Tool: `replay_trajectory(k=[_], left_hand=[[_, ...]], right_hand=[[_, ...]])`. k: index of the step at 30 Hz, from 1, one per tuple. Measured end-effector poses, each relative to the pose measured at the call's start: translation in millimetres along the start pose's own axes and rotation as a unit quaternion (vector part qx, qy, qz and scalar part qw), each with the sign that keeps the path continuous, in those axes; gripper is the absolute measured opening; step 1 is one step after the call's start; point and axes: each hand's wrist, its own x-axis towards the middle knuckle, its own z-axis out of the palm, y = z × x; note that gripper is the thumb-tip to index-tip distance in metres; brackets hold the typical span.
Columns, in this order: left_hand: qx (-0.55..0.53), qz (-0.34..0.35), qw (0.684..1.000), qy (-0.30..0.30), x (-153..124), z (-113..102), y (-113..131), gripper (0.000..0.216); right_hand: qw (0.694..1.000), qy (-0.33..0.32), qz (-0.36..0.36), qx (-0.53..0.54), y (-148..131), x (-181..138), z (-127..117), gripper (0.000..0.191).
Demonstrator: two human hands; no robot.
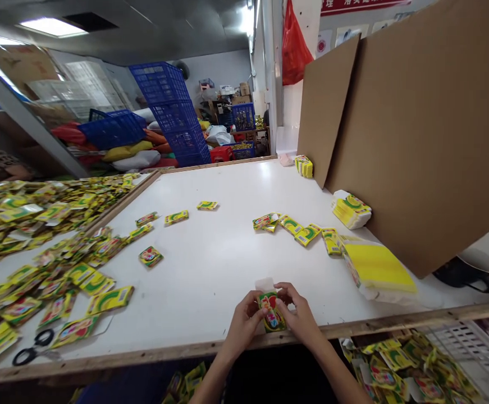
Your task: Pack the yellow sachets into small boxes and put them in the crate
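Between my two hands is a small green and yellow printed carton (273, 314) with its white top flap raised, close to the table's front edge. My left hand (248, 314) grips its left side, thumb on the printed front. On the right side, my right hand (297, 311) pinches it, with the thumb across the front and the index finger near the top by the flap. Beyond the hands, a short row of flat yellow cartons (308, 234) leads right toward a long stack of yellow cartons (376, 266).
A large pile of cartons (50, 216) covers the left, past a wooden strip. Black-handled scissors (33, 348) lie at the front left. Cardboard sheets (412, 123) stand along the right side. Below the table edge, a crate of cartons (412, 367) sits at right. Blue crates (170, 112) are stacked behind.
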Motion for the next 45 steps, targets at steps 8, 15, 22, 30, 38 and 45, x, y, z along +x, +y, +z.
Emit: replay_trajectory(k=[8, 15, 22, 30, 38, 45], left_hand=[[0.050, 0.029, 0.998, 0.029, 12, 4, -3, 0.025], [-0.061, 0.035, 0.995, 0.067, 11, 3, -5, 0.053], [0.001, 0.032, 0.998, 0.055, 13, 2, -6, 0.030], [0.072, 0.084, 0.991, 0.074, 8, 4, -4, 0.023], [0.082, 0.067, 0.989, 0.102, 4, 9, 2, 0.022], [0.067, 0.028, 0.987, 0.144, 16, 14, 6, 0.021]], right_hand=[[0.996, -0.072, 0.026, -0.043, -10, 10, -16, 0.017], [0.993, -0.097, 0.010, -0.060, -7, 15, -14, 0.018], [0.997, -0.024, -0.029, -0.062, -3, 18, -5, 0.016], [0.997, -0.023, -0.054, -0.043, 4, 12, -2, 0.019], [0.995, -0.002, -0.059, -0.079, -8, 13, 2, 0.017], [0.987, -0.031, -0.039, -0.152, -14, 25, -4, 0.020]])
